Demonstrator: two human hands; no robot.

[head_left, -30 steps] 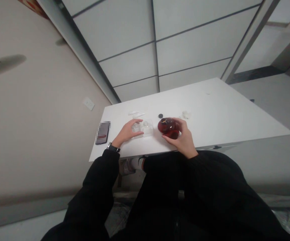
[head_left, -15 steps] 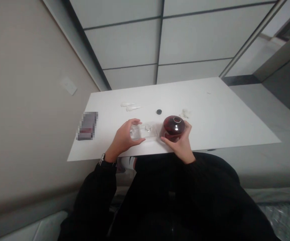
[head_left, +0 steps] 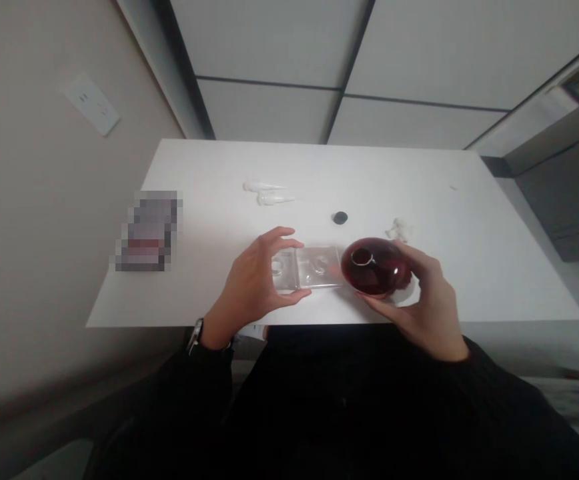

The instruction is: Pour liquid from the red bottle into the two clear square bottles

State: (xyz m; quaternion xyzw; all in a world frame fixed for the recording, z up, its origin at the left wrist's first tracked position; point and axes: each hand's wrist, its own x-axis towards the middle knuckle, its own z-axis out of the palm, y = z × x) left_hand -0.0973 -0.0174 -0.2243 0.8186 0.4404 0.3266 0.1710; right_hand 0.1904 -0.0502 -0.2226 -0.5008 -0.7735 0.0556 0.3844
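Note:
My left hand (head_left: pixel 252 290) grips the left end of a flat transparent plastic case or pouch (head_left: pixel 317 268) with small, indistinct items inside. My right hand (head_left: pixel 427 313) cradles a round dark-red glass bottle (head_left: pixel 372 267), its small open neck tilted toward me. The bottle's left side touches or nearly touches the pouch's right end. Close to both lie a small black cap (head_left: pixel 340 217) and a white fluffy scrap (head_left: pixel 398 230). Two white plastic pieces (head_left: pixel 269 195) sit farther away.
All of this is on a white table (head_left: pixel 419 180) whose front edge runs under my wrists. A pixelated phone (head_left: pixel 147 230) lies at its left. A wall (head_left: pixel 34 200) with a switch plate (head_left: pixel 91 103) stands beyond the left side.
The view has swung level and closer to the table. The red bottle now tilts more, with its neck turned left, and both hands hold their objects together near the table's front edge.

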